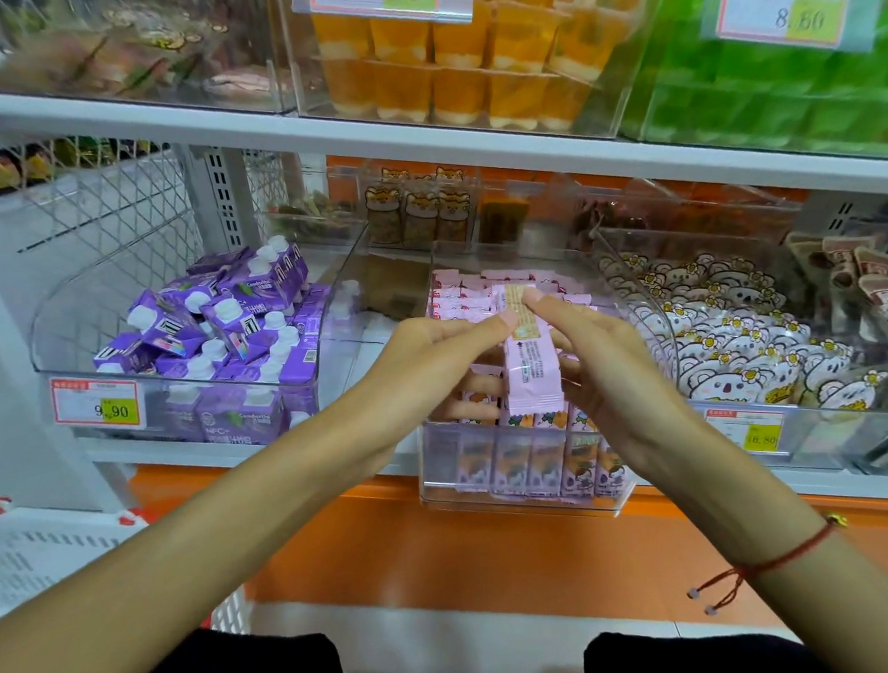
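Pinching slim pink plastic snack packet (526,368) upright between left hand (433,367) and right hand (606,379), long axis vertical, just above clear plastic bin (543,503).

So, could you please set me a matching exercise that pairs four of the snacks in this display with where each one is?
Things:
1. pink packet
2. purple cartons
3. orange jelly cups
4. bear-face packets

Places:
A. top row, centre
B. bottom row, right of centre
C. pinched between left hand and right hand
D. bottom row, far left

Pairs: 1-C, 2-D, 3-A, 4-B
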`<action>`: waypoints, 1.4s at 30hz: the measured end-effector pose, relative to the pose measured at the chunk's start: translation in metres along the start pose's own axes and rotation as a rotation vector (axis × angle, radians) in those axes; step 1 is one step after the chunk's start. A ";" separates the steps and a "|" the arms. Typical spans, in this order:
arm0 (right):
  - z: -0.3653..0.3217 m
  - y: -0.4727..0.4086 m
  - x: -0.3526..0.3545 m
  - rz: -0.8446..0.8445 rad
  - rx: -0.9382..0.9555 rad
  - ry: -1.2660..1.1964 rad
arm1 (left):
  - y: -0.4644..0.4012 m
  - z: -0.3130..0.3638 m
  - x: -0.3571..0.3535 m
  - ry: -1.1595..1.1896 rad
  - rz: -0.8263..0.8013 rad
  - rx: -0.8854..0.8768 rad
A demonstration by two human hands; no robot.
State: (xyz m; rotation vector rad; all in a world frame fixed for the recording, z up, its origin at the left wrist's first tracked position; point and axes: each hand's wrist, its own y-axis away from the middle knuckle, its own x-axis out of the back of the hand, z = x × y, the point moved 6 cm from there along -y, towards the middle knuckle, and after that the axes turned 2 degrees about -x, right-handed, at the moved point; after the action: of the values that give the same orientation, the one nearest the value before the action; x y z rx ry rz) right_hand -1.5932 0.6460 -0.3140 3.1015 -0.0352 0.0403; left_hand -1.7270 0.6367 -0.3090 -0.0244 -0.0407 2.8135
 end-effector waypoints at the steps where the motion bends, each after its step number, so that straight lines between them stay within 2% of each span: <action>1: 0.000 0.000 0.000 -0.007 0.008 0.004 | 0.000 0.000 0.001 -0.010 0.000 -0.005; 4: -0.003 0.001 -0.001 -0.051 0.085 -0.002 | -0.002 0.003 0.009 -0.102 0.052 -0.106; 7: -0.015 0.004 -0.005 -0.107 0.253 0.011 | 0.000 0.018 0.016 -0.316 0.094 -0.373; 11: -0.023 0.009 -0.009 -0.191 0.400 0.028 | 0.004 0.026 0.022 -0.370 0.084 -0.553; 15: -0.025 0.013 -0.012 -0.213 0.465 0.083 | 0.001 0.021 0.025 -0.326 0.099 -0.522; 19: -0.022 0.013 -0.015 -0.143 0.457 0.166 | -0.001 0.019 0.032 -0.104 0.238 -0.437; 23: -0.025 0.014 -0.013 -0.097 0.468 0.099 | 0.001 0.020 0.035 -0.038 0.300 -0.414; 26: -0.019 0.009 -0.012 -0.159 0.360 0.024 | 0.001 0.025 0.037 0.023 0.232 -0.442; 29: -0.011 0.002 -0.010 -0.186 0.241 -0.089 | 0.001 0.027 0.033 -0.037 0.091 -0.456; 32: -0.006 -0.002 -0.008 -0.222 0.162 -0.161 | 0.003 0.028 0.033 -0.115 0.058 -0.486; 34: -0.001 -0.006 -0.007 -0.193 0.155 -0.072 | 0.003 0.032 0.039 -0.145 0.117 -0.505; 37: -0.001 -0.010 0.000 -0.045 0.306 0.269 | 0.005 0.037 0.048 -0.274 0.221 -0.546; 39: -0.001 -0.011 -0.001 -0.012 0.410 0.466 | 0.007 0.034 0.049 -0.474 0.259 -0.556; 42: 0.007 -0.016 -0.002 -0.030 0.450 0.664 | 0.005 0.023 0.046 -0.831 0.246 -0.517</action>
State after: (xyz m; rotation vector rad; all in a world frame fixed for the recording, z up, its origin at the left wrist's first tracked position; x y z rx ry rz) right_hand -1.5945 0.6616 -0.3219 3.3215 0.0478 1.2175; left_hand -1.7729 0.6461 -0.2869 1.0650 -0.9963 2.7397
